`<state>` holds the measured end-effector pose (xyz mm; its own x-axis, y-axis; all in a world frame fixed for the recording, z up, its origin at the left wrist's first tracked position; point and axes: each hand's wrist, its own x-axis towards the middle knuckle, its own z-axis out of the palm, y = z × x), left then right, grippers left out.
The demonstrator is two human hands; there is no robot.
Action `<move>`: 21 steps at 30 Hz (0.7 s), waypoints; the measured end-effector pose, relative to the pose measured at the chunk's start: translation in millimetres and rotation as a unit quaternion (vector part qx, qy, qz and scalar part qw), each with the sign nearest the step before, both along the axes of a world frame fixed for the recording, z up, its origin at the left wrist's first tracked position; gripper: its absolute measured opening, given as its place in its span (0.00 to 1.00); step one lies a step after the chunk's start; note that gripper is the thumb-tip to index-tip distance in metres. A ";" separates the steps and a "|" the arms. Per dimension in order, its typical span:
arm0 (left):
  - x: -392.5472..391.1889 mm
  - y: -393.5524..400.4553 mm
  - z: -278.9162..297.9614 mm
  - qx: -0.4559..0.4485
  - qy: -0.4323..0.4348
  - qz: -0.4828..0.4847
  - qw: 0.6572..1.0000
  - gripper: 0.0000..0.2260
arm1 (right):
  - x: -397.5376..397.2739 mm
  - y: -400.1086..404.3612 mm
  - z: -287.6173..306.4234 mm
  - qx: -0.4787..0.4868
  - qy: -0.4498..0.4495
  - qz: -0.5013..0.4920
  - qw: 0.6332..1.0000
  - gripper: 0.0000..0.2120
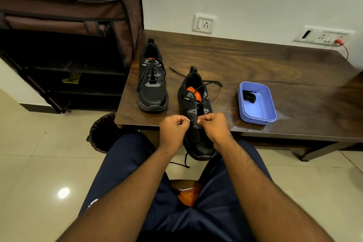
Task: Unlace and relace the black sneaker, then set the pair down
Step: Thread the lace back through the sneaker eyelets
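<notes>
Two black sneakers sit on a dark wooden worktop (255, 61), with a brown fabric shoe rack (64, 31) standing on the tiled floor at far left and a dark bin (102, 133) just below the worktop's near left corner. The laced sneaker (152, 80) stands near the worktop's left edge, toe toward the person, its lace crossed through the eyelets. Just right of it lies the second sneaker (196, 108), toe hanging over the near edge above the person's lap; its orange insole shows and most of its upper eyelets are bare. A loose black lace (208, 83) trails from its collar across the worktop, and another end dangles below the toe. The left hand (173, 128) is curled, thumb and forefinger pinching something thin at the lower eyelets. The right hand (213, 125) is curled likewise, pinching at the opposite side, the two hands close together over the sneaker's forefoot. Farther right, well apart from the shoes, a lilac plastic tub (257, 113) holds a small bundle of black lace (248, 95).
</notes>
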<state>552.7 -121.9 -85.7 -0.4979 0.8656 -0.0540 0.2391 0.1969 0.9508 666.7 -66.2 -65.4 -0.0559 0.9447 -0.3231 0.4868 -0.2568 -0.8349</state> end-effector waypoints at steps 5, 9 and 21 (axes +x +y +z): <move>1.2 1.5 6.4 0.003 0.081 -0.046 0.996 0.09 | -0.2 -1.5 1.8 0.009 -0.008 0.010 1.000 0.09; -1.6 0.2 2.6 -0.005 0.025 -0.034 0.999 0.07 | -1.4 -1.5 1.2 0.012 -0.040 0.019 0.999 0.11; 7.6 0.8 10.4 -0.045 0.148 -0.043 0.987 0.08 | -8.5 -10.2 8.1 0.065 -0.101 0.072 0.990 0.11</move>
